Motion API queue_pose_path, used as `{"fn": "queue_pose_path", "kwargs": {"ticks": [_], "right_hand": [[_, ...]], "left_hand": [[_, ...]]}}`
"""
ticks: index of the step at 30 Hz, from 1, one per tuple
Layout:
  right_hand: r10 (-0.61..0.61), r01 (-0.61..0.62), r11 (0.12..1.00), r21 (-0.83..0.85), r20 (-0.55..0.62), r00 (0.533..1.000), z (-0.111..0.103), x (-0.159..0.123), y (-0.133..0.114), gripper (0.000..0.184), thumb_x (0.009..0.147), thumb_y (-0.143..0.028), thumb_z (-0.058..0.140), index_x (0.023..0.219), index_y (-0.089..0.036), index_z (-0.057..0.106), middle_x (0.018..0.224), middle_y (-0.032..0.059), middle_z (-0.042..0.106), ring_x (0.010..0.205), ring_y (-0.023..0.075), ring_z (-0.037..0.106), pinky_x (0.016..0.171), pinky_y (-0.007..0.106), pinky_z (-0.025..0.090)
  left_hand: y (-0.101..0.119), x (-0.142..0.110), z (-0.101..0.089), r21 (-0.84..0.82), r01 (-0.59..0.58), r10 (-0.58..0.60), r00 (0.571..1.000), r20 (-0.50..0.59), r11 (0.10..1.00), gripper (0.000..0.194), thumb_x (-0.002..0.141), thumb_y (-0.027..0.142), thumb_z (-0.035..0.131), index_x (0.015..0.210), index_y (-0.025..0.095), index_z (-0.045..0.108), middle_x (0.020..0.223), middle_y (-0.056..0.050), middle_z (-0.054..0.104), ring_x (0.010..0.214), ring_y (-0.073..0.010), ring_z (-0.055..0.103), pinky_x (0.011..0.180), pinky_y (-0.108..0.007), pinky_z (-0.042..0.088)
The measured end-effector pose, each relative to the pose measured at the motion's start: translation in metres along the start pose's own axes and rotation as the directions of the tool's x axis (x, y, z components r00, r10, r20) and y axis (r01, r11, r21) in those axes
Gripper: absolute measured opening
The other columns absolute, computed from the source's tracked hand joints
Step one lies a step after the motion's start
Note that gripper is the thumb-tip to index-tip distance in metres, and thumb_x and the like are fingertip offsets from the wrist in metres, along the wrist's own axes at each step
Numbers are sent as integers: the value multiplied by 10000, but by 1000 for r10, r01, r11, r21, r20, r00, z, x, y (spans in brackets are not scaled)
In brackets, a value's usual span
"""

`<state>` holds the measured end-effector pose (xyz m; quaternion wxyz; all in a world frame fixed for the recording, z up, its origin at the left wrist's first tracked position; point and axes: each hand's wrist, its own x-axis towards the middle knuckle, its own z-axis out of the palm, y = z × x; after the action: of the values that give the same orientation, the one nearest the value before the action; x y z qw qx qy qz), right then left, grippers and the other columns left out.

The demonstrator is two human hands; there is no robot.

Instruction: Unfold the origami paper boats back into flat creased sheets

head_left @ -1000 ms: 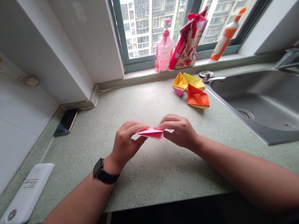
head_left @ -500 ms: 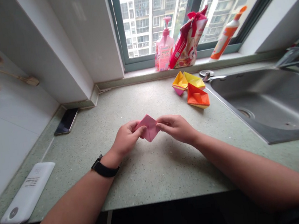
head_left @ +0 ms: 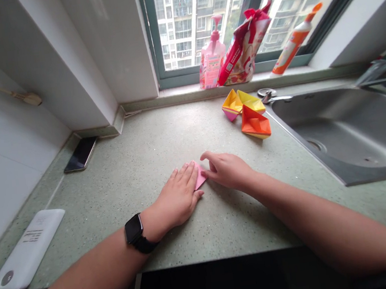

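Note:
A small folded pink paper [head_left: 200, 179] lies flat on the speckled green countertop [head_left: 150, 140]. My left hand [head_left: 180, 196], with a black watch on the wrist, rests palm down on the paper with fingers stretched flat, hiding most of it. My right hand [head_left: 226, 169] sits just right of the paper, fingers curled, its fingertips pressing the paper's right edge. Only a pink corner shows between the two hands.
Several folded paper boats [head_left: 247, 113] in yellow, orange and pink sit near the steel sink [head_left: 347, 129]. A phone [head_left: 80, 154] and a white power bank [head_left: 25, 252] lie at the left. A pink pump bottle [head_left: 210, 57], red pouch [head_left: 244, 50] and orange-capped tube [head_left: 293, 41] stand on the sill.
The pink paper, held up between both hands earlier, now lies on the countertop. My left hand has flattened over it and my right hand presses its edge.

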<state>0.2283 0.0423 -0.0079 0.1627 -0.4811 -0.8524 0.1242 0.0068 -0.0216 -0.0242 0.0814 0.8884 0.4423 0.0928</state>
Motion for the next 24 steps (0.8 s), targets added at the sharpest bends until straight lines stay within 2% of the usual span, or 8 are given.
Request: {"fn": "queue_pose_path", "kwargs": {"ticks": [4,8,15,20,24], "right_hand": [[-38,50,993,-109,110,993,-11,-2,-12,332,992,-284,668,1315,-239,732,1019,53,767,869,204,703,718,299,435],[-5,43,987,-154,242,970,-18,-3,-22,331,1076,-334,560,1336,-319,765,1040,49,740,881,195,696,700,288,403],[48,12,982,-188,314,948,-15,1,-21,434,1090,-407,581,1516,-370,657,1037,57,732,905,211,698,696,284,396],[49,10,984,-180,320,946,-13,3,-18,493,1087,-411,579,1577,-361,598,1085,72,741,924,219,704,711,288,410],[29,35,983,-179,341,940,-13,6,-16,496,1083,-400,559,1573,-332,602,1073,80,745,898,222,697,679,296,386]], "left_hand": [[5,1,0,51,65,-71,989,127,997,814,1131,574,345,1745,71,166,1811,-212,178,1708,-333,117,1376,-543,179],[10,2,-4,71,108,-119,979,168,992,863,1116,609,363,1747,58,156,1822,-201,94,1709,-346,84,1381,-535,176],[15,3,-8,80,129,-141,974,177,988,854,1108,621,384,1726,48,252,1813,-210,150,1700,-365,144,1372,-555,201],[10,3,-16,53,92,-100,978,185,994,865,1087,628,454,1709,48,295,1797,-223,224,1683,-372,223,1358,-558,236],[3,7,-21,-4,108,-107,987,119,994,662,1139,480,375,1670,84,386,1733,-206,410,1629,-321,374,1337,-511,293]]}}
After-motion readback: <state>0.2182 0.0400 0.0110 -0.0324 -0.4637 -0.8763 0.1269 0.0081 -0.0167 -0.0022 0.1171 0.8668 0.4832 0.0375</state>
